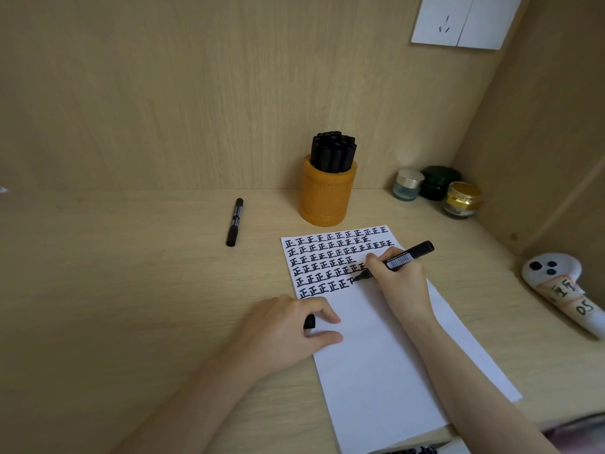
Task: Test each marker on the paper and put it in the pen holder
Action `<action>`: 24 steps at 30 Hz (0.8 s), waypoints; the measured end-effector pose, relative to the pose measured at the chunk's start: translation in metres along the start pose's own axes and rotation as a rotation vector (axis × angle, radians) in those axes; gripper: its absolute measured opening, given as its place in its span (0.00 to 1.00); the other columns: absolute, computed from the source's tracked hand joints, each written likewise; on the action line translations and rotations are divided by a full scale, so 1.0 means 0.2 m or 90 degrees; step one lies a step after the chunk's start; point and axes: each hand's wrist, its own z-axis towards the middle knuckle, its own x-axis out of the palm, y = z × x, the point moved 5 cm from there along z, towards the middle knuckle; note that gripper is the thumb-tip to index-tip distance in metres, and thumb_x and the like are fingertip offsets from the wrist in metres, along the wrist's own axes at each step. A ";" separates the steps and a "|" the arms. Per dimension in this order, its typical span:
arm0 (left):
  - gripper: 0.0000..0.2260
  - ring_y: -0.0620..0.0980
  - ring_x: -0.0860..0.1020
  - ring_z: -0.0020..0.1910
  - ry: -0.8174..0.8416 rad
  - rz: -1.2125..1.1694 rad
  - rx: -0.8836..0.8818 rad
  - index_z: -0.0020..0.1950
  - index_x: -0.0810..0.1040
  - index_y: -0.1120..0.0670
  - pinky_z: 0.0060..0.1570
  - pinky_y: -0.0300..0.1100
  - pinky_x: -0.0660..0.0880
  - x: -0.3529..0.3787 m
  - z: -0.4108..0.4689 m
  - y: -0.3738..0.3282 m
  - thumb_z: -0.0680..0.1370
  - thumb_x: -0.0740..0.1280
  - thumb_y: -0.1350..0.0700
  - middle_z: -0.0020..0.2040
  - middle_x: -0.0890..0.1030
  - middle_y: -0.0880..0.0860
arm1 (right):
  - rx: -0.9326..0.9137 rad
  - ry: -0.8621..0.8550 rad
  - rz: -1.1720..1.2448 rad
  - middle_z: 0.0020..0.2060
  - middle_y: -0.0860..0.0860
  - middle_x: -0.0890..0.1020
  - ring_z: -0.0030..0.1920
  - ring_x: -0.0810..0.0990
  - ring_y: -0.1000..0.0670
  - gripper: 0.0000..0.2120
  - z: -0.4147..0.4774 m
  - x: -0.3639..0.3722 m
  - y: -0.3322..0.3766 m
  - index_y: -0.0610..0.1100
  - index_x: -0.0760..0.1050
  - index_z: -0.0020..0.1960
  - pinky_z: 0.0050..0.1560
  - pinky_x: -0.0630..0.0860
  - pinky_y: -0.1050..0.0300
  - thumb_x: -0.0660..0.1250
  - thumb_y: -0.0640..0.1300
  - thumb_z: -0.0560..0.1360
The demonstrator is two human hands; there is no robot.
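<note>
right fingers: curled, pinching the black barcoded marker low on its barrel, just behind the tip; the rear end sticks out up and to the right past the knuckles.
marker tip: touching the white paper sheet at the end of the second-lowest row of black handwritten characters.
right hand: resting on the sheet, just right of the rows.
left fingers: curled round a short black cap; only its end shows between finger and thumb.
left hand: on the sheet's left edge, just below the last row.
orange cylindrical pen holder: upright just beyond the sheet's top edge, packed with capped black markers.
loose capped black marker: flat on the light wood tabletop, left of the holder, well apart from both hands.
three small glass jars: back right corner.
white handheld controller: right of the sheet.
white wall socket: upper right.
</note>
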 end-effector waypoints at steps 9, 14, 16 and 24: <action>0.11 0.39 0.71 0.28 -0.007 0.001 0.001 0.49 0.77 0.37 0.32 0.33 0.65 0.00 0.01 0.01 0.70 0.68 0.37 0.24 0.72 0.38 | -0.006 0.038 -0.006 0.19 0.57 0.70 0.23 0.68 0.58 0.13 -0.01 0.02 0.00 0.34 0.72 0.36 0.26 0.63 0.69 0.69 0.40 0.75; 0.11 0.39 0.71 0.28 -0.011 -0.001 0.005 0.49 0.77 0.38 0.32 0.33 0.65 0.00 0.00 0.01 0.70 0.68 0.37 0.23 0.68 0.45 | 0.002 0.028 -0.017 0.25 0.50 0.69 0.25 0.65 0.56 0.13 -0.01 0.01 0.00 0.31 0.70 0.36 0.26 0.62 0.66 0.68 0.39 0.74; 0.11 0.40 0.71 0.28 -0.009 -0.004 0.005 0.50 0.77 0.38 0.32 0.33 0.65 0.00 0.00 0.01 0.70 0.68 0.37 0.24 0.69 0.45 | 0.013 0.027 -0.002 0.23 0.52 0.69 0.25 0.65 0.56 0.12 -0.01 0.01 0.00 0.34 0.71 0.35 0.28 0.64 0.63 0.68 0.40 0.73; 0.10 0.38 0.71 0.28 0.008 0.007 -0.004 0.50 0.77 0.38 0.32 0.31 0.62 -0.01 0.00 -0.01 0.71 0.68 0.38 0.27 0.71 0.29 | 0.008 0.041 -0.022 0.20 0.55 0.69 0.23 0.66 0.58 0.13 -0.01 0.02 0.00 0.35 0.71 0.35 0.26 0.63 0.67 0.69 0.40 0.74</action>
